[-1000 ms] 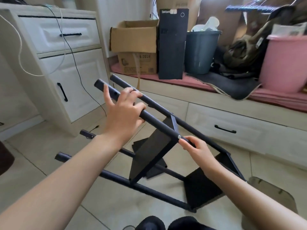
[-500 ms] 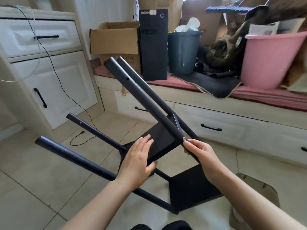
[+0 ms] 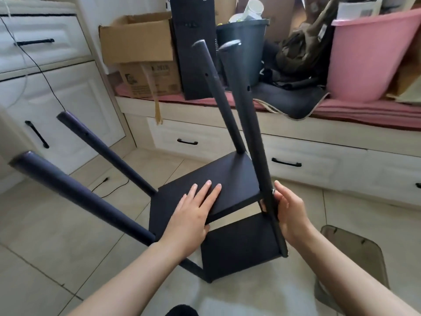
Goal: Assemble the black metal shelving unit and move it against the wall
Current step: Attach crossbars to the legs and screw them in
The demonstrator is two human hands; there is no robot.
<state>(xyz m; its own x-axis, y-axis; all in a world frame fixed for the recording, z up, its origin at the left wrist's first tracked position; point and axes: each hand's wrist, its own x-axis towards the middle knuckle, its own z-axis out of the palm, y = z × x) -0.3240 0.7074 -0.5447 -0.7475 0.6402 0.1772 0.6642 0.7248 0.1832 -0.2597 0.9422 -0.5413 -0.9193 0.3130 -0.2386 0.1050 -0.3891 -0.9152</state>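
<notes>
Gripping shelving unit (image 3: 230,179) post, right hand (image 3: 289,213); left hand (image 3: 193,213) flat on shelf.

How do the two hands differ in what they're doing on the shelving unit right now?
The left hand lies flat, fingers straight, on the upper shelf panel; the right hand curls round a post. The left hand touches a broad flat surface; the right hand grips a round tube beside a silver screw. Both are bare and steady the same black frame.
</notes>
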